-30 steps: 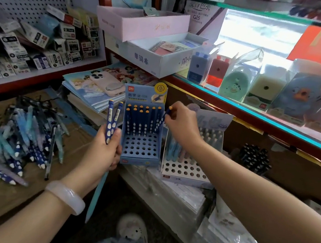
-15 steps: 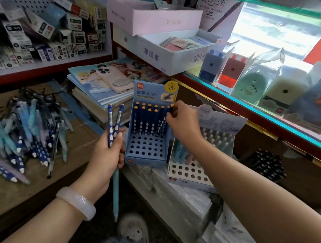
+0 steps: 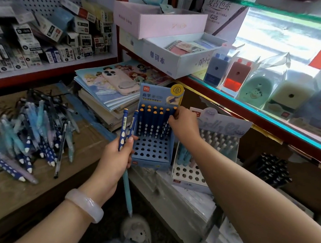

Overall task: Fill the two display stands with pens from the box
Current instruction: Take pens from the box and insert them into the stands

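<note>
stands: 2; held pens: 3; sharpeners: 5; hands: 2

I see two stands side by side on the wrapped stack at the shelf's near edge: the left stand with pens in its back rows, the right stand touching its right side. My right hand rests at the left stand's back right corner. My left hand holds two pens just left of that stand. A loose pile lies on the worktop at far left. Books are stacked behind the stands, with a phone on top.
</note>
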`<state>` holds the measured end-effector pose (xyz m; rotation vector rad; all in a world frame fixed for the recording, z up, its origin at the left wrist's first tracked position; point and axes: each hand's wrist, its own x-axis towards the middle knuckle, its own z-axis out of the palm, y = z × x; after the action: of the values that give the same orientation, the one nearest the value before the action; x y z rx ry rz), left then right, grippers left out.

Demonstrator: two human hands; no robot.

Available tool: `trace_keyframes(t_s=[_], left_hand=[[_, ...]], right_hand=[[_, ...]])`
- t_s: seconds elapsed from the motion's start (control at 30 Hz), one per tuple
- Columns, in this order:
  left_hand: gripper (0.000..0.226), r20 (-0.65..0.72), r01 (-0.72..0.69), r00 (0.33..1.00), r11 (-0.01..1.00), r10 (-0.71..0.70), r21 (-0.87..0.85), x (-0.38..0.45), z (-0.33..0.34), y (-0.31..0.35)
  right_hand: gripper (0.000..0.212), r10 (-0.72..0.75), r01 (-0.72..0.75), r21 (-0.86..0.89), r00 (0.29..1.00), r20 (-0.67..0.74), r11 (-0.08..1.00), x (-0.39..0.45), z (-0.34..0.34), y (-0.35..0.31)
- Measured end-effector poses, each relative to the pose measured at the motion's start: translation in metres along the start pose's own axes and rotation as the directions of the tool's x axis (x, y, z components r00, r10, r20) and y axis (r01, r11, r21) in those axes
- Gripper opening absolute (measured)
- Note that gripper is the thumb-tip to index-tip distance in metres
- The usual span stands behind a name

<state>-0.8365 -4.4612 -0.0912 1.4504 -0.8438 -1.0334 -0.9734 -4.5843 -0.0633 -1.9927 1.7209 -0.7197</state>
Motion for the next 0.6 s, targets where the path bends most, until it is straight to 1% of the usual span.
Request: trace_keyframes(t_s=[0.1,0.2,0.33,0.43,0.6], left_hand=[[0.021,-0.002,0.013,1.0,1.0,-0.013,-0.007,0.0003,-0.0008,-0.0003],[0.021,0.009,0.029,1.0,1.0,-0.029,-0.002,-0.0001,0.0001,-0.0016],[0.02,0.014,0.036,0.999,0.999,-0.035,-0.023,0.0015,0.0004,-0.0005],[0.02,0.01,0.04,0.999,0.999,-0.04,-0.029,0.0022,0.0014,-0.0001],[0.021,0.014,0.012,1.0,0.999,-0.011,-0.036,0.0026,-0.0001,0.0019]], right_hand=[[0.004,0.014,-0.014,-0.025,1.0,-0.012,1.0,-0.0004,0.0009,-0.0009],[0.017,0.011,-0.011,-0.004,0.999,-0.031,1.0,-0.0019,0.0043,-0.0003],[0.014,-0.052,0.051,0.009,0.998,0.038,0.999,0.0004,0.0044,0.0016],[0.016,-0.081,0.08,0.017,0.993,0.088,0.997,0.004,0.0018,0.0028],[0.016,-0.149,0.15,-0.004,0.988,0.036,0.989,0.0057,-0.0007,0.0014]])
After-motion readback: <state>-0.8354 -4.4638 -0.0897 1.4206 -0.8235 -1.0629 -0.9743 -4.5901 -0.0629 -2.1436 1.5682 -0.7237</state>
